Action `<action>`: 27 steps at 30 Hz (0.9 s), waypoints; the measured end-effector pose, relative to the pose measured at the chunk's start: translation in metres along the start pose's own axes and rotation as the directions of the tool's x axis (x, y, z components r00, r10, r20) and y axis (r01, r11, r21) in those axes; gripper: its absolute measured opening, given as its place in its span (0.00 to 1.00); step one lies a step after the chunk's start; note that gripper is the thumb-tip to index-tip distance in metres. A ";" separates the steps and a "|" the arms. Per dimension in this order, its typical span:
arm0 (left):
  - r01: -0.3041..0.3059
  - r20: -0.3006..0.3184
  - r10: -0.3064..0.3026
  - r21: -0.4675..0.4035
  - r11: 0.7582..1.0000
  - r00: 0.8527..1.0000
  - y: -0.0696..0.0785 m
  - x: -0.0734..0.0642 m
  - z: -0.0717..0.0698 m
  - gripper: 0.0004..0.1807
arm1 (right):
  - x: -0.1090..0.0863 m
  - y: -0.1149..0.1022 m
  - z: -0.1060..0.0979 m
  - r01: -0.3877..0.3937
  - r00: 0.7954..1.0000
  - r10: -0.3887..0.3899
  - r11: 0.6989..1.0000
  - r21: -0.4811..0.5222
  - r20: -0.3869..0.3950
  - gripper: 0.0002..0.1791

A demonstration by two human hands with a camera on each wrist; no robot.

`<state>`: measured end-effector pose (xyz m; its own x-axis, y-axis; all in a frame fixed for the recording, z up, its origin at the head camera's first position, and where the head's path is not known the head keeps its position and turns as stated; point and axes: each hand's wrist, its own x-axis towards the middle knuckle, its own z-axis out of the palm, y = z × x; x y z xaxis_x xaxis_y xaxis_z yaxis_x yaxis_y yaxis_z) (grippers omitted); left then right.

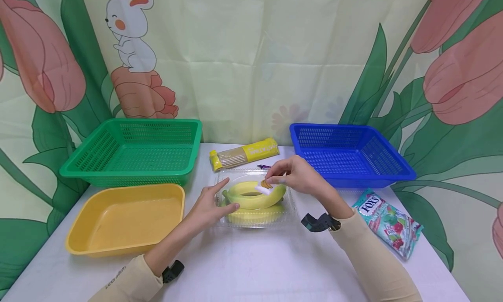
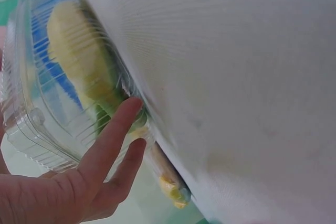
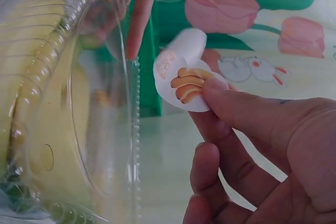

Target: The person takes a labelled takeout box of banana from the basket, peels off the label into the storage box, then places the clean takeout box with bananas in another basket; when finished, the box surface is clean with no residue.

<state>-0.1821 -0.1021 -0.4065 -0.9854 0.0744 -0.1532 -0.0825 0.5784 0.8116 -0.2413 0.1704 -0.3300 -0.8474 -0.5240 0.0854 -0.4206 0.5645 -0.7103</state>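
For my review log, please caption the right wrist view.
The right hand's fingers pinch a white banana-print label beside a clear container of bananas.

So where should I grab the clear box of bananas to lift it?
Take the clear box by its side walls, probably just under the jutting rim, coming in from left and right: it is wide and sits level. Your left hand is at its left side; your right hand pinches a label.
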 end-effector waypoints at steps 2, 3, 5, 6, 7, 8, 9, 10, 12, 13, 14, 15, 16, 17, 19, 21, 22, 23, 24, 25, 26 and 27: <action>-0.003 0.002 0.003 0.000 1.000 1.000 -0.001 0.000 0.000 0.47 | 0.001 0.001 0.002 0.000 1.000 0.000 1.000 -0.001 0.016 0.02; -0.003 0.002 0.003 -0.004 1.000 1.000 -0.001 0.000 0.000 0.47 | 0.001 0.001 0.002 -0.002 1.000 0.002 1.000 0.002 0.022 0.02; -0.005 0.006 0.005 -0.007 1.000 1.000 -0.001 0.000 0.000 0.47 | 0.002 0.001 0.004 -0.003 1.000 0.003 1.000 0.005 0.028 0.02; -0.004 0.008 0.005 -0.011 1.000 1.000 -0.001 0.000 0.000 0.47 | 0.002 0.001 0.005 -0.002 1.000 0.002 1.000 0.008 0.028 0.02; -0.003 0.011 0.003 -0.012 1.000 1.000 -0.001 0.000 0.001 0.47 | 0.002 0.001 0.005 -0.003 1.000 0.003 1.000 0.010 0.027 0.02; -0.002 0.014 0.002 -0.014 1.000 1.000 0.000 0.000 0.001 0.47 | 0.002 0.001 0.006 -0.002 1.000 0.002 1.000 0.016 0.027 0.02; 0.000 0.018 0.001 -0.016 1.000 1.000 0.000 0.000 0.001 0.47 | 0.003 0.002 0.006 0.000 1.000 -0.001 1.000 0.023 0.027 0.02; 0.001 0.022 0.000 -0.015 1.000 1.000 0.001 0.000 0.001 0.47 | 0.003 0.002 0.007 0.001 1.000 -0.002 1.000 0.028 0.029 0.02; -0.006 0.026 0.007 -0.012 1.000 1.000 0.001 -0.001 0.001 0.47 | 0.004 0.001 0.009 0.003 0.999 -0.004 0.999 0.035 0.035 0.02; -0.009 0.028 0.009 -0.011 1.000 1.000 0.001 -0.001 0.000 0.48 | 0.005 0.001 0.009 0.006 0.999 -0.007 0.999 0.036 0.038 0.02; -0.013 0.027 0.013 -0.009 1.000 1.000 0.001 -0.002 0.000 0.48 | 0.005 0.000 0.010 0.010 0.999 -0.012 0.999 0.038 0.040 0.03; -0.018 0.026 0.019 -0.006 1.000 0.999 0.002 -0.002 -0.001 0.48 | 0.006 -0.001 0.011 0.015 0.999 -0.016 0.999 0.036 0.040 0.03; -0.027 0.024 0.027 -0.002 1.000 0.999 0.001 -0.003 -0.002 0.48 | 0.006 -0.001 0.011 0.018 0.999 -0.019 0.999 0.032 0.040 0.03; -0.038 0.020 0.038 0.001 0.999 0.999 0.001 -0.003 -0.003 0.48 | 0.007 -0.002 0.012 0.022 0.999 -0.023 0.999 0.030 0.039 0.03; -0.049 0.010 0.049 0.003 0.999 0.999 0.001 -0.004 -0.005 0.47 | 0.008 -0.003 0.013 0.032 0.999 -0.033 0.999 0.028 0.032 0.02; -0.067 -0.007 0.067 0.010 0.998 0.998 0.000 -0.006 -0.009 0.46 | 0.009 -0.005 0.015 0.033 0.999 -0.034 0.999 0.032 0.026 0.02; -0.072 -0.015 0.073 0.015 0.997 0.997 0.000 -0.007 -0.012 0.45 | 0.009 -0.005 0.016 0.034 0.999 -0.035 0.999 0.035 0.024 0.02; -0.074 -0.022 0.074 0.020 0.997 0.997 0.000 -0.009 -0.015 0.45 | 0.010 -0.006 0.017 0.033 0.999 -0.034 0.999 0.036 0.021 0.02; -0.074 -0.026 0.075 0.024 0.997 0.997 0.000 -0.011 -0.019 0.45 | 0.011 -0.007 0.018 0.033 0.999 -0.034 0.999 0.036 0.018 0.02; -0.074 -0.029 0.075 0.030 0.997 0.997 0.000 -0.013 -0.023 0.44 | 0.012 -0.008 0.019 0.032 0.999 -0.033 0.999 0.038 0.017 0.02; -0.068 -0.027 0.069 0.033 0.997 0.997 0.000 -0.016 -0.027 0.44 | 0.012 -0.009 0.021 0.032 0.999 -0.033 0.999 0.040 0.016 0.03; -0.061 -0.020 0.061 0.035 0.998 0.998 0.000 -0.019 -0.032 0.43 | 0.013 -0.010 0.022 0.036 0.999 -0.037 0.999 0.040 0.015 0.03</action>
<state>-0.1685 -0.1291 -0.3856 -0.9914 0.0933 -0.0916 -0.0173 0.6007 0.7993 -0.2411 0.1441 -0.3370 -0.8264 -0.5540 0.1007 -0.4377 0.5195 -0.7338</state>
